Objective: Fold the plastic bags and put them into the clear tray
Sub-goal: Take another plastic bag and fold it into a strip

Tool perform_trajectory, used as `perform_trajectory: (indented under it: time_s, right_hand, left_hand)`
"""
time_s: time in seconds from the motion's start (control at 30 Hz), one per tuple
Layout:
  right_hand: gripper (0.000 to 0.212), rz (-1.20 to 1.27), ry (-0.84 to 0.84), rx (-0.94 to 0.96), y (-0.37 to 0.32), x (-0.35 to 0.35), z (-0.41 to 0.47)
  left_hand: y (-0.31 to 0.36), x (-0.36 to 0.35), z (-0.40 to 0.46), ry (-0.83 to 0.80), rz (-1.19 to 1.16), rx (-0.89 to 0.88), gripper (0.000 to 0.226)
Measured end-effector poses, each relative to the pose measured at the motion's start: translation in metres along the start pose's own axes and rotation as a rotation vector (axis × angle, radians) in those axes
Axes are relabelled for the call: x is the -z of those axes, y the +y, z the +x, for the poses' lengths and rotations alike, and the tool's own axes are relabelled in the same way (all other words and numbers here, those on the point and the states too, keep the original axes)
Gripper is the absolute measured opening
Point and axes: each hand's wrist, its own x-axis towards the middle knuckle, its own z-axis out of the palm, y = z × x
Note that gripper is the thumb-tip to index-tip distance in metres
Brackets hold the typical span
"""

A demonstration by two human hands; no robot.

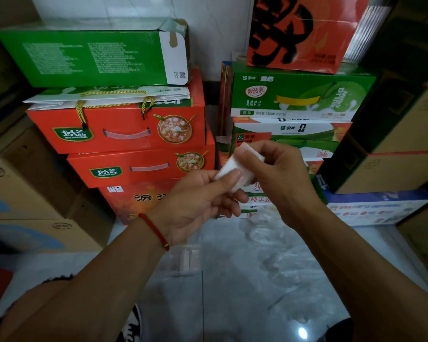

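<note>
A white plastic bag [235,169], folded into a small flat packet, is held in the air between both hands. My left hand [198,203] pinches its lower edge with thumb and fingers. My right hand [279,176] grips its upper right part. Below my left wrist the clear tray [183,260] stands on the grey floor with something white inside. Loose clear plastic bags [279,248] lie crumpled on the floor to the right of the tray.
Stacked red and green drink cartons [124,129] rise just behind the hands, with more green cartons [294,99] at the right. Brown cardboard boxes [22,193] close in the left side, and dark boxes the right. A shoe [134,324] shows at the bottom.
</note>
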Motion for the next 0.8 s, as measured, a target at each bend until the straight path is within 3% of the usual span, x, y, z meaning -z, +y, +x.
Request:
perform_trajectory:
  time_s: [0.13,0.27,0.4,0.53,0.73,0.8]
  right_hand:
    - [0.014,0.006,0.097,-0.004,0.005,-0.002,0.001]
    - [0.016,0.099,0.119,-0.055,0.004,-0.008,-0.001]
    - [0.024,0.117,0.051,-0.086,0.002,-0.008,-0.001]
    - [0.019,-0.068,-0.07,-0.041,0.001,-0.001,0.001]
    - [0.011,-0.085,0.021,0.038,0.011,-0.007,0.001]
    - [0.013,-0.091,0.058,0.057,0.014,-0.013,0.0]
  left_hand:
    - [-0.002,-0.001,0.002,0.081,0.057,-0.086,0.041]
    - [-0.005,-0.004,0.004,0.186,0.117,-0.195,0.026]
    - [-0.005,0.001,0.004,0.249,0.264,-0.253,0.027]
    - [-0.002,0.004,0.002,0.218,0.385,-0.263,0.032]
    - [-0.002,0.001,0.005,0.224,0.152,-0.163,0.042]
    - [-0.003,-0.004,0.006,0.271,0.15,-0.206,0.045]
